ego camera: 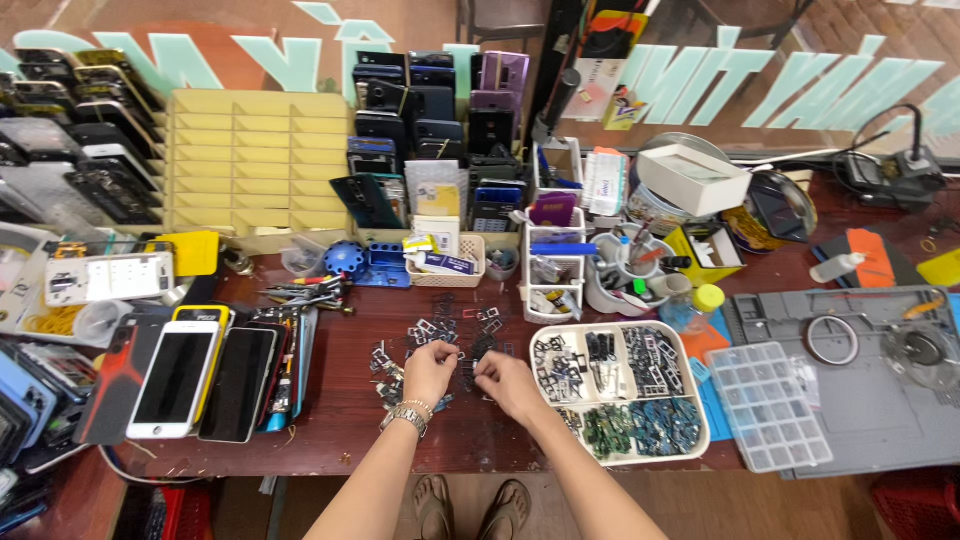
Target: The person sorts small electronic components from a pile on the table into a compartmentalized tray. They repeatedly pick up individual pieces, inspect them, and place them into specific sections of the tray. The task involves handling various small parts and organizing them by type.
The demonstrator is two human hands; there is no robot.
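At centre of dark red wooden bench [330,420] — left hand [428,370] and right hand [507,385] close together, fingers pinched on small dark metal card trays [462,362]; loose scatter beneath, just beside white compartmented oval tray [541,338].

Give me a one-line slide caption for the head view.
Both hands, left hand and right hand, pick through a pile of small card trays beside a white divided dish.

White divided tray [541,335]; dark small frames [430,330]; reddish-brown table [340,410].
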